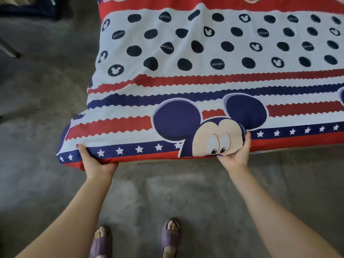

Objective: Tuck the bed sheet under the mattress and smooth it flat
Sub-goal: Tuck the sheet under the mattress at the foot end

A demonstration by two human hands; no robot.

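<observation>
A bed sheet printed with red, white and navy stripes, dark dots, stars and a cartoon mouse face covers the mattress and wraps over its near edge. My left hand grips the near left corner of the mattress from below, thumb on top of the sheet. My right hand holds the near edge further right, beside the mouse face, thumb up the side and fingers curled under. The near end looks lifted off whatever lies beneath. The underside of the mattress and the sheet's tucked edge are hidden.
Grey concrete floor surrounds the bed on the near and left sides. My feet in purple slippers stand just in front of the edge. Dark furniture sits at the far left.
</observation>
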